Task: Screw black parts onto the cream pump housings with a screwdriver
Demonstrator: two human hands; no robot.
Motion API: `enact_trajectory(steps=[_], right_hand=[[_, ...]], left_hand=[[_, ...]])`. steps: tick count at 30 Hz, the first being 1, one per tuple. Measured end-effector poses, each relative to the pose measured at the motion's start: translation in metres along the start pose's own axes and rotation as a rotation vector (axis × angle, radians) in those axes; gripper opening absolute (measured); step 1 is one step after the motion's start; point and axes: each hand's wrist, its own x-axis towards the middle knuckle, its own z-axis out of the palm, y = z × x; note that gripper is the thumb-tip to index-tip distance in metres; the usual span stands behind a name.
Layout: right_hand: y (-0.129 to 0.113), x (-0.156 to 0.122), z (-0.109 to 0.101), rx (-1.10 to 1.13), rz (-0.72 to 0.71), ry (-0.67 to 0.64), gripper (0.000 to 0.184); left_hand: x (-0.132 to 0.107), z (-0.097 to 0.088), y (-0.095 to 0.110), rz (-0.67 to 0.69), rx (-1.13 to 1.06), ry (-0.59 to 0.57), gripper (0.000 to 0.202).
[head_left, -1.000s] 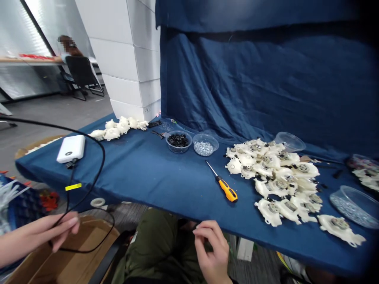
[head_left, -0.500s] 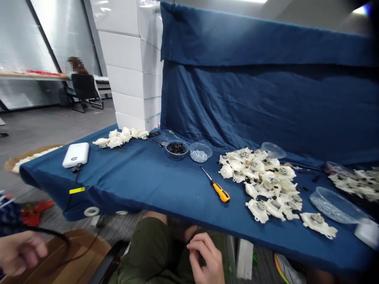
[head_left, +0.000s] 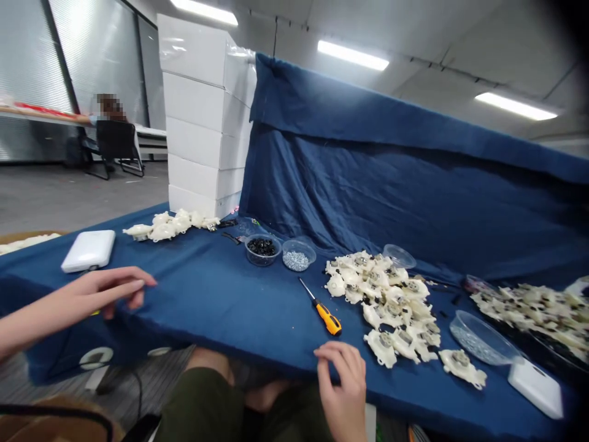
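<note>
Our empty left grip [head_left: 92,293] lies open near one power bank [head_left: 88,250]; our empty right grip [head_left: 343,383] rests half-curled on the bench edge [head_left: 294,362], near one screwdriver [head_left: 327,322].

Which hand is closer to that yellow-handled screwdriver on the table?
The right hand, at the table's front edge just below the screwdriver. The left hand is far left, near the white power bank.

1. Blue cloth covers the surface [head_left: 202,294].
2. A white power bank [head_left: 88,251] lies near the left edge.
3. Toward the back left, a small heap of cream plastic housings [head_left: 163,228] sits.
4. At the back edge, a clear bowl of black parts [head_left: 262,250] stands just beside a clear bowl of silver screws [head_left: 299,255].
5. An orange-handled screwdriver [head_left: 327,319] lies mid-surface.
6. To its right lies a large heap of housings [head_left: 381,301].
7. Near the front right corner are a clear dish of screws [head_left: 481,337] and a white box [head_left: 536,387].
</note>
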Motion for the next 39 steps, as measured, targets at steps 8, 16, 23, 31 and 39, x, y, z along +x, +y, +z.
enact_trajectory(steps=[8, 16, 23, 31, 39], right_hand=[[0.039, 0.054, 0.046, -0.214, 0.079, -0.138, 0.044], [0.054, 0.044, 0.058, -0.222, 0.087, -0.194, 0.040], [0.047, 0.049, 0.058, -0.275, 0.214, -0.326, 0.043], [0.040, 0.055, 0.053, -0.321, 0.254, -0.416, 0.043], [0.028, 0.060, 0.052, -0.386, 0.259, -0.456, 0.042]], left_hand=[[0.125, 0.118, 0.021, 0.329, 0.079, -0.168, 0.042], [0.220, 0.152, 0.037, 0.312, 0.453, 0.206, 0.043], [0.235, 0.048, -0.033, -0.197, 0.756, 0.483, 0.053], [0.222, 0.027, -0.069, -0.155, 0.797, 0.483, 0.050], [0.212, 0.051, -0.054, 0.251, 0.411, 0.325, 0.062]])
